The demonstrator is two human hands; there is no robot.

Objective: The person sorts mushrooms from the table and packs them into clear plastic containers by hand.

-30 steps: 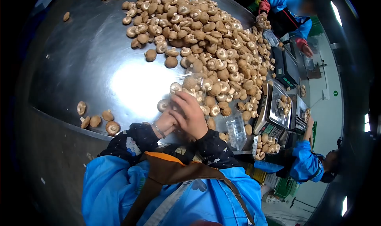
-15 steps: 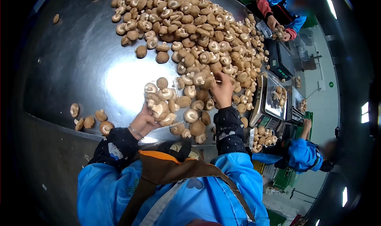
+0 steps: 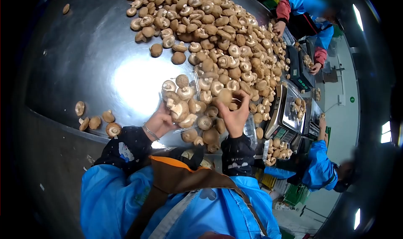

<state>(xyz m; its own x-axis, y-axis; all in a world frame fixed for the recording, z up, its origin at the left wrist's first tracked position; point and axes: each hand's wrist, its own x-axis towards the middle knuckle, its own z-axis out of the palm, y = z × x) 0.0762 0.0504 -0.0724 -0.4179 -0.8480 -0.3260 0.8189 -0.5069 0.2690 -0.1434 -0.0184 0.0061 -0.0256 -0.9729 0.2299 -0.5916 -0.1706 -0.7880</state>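
My left hand grips the near left side of a clear plastic tray with several brown shiitake mushrooms in it, some stem-up. The thumb lies by a pale mushroom in the tray. Just right of the tray, my right hand pinches a round-capped shiitake mushroom between thumb and fingers. Loose mushrooms lie on the metal table below and between the hands. Beyond them spreads a large mushroom pile.
A digital scale bearing a mushroom tray stands right, with a filled tray nearer me. A few stray mushrooms lie left on the metal table. Two co-workers in blue, one upper right, one lower right, work by scales.
My right hand has drawn back from the pile's edge toward the tray, now with a mushroom in its fingers. The upper co-worker's hands have moved apart.
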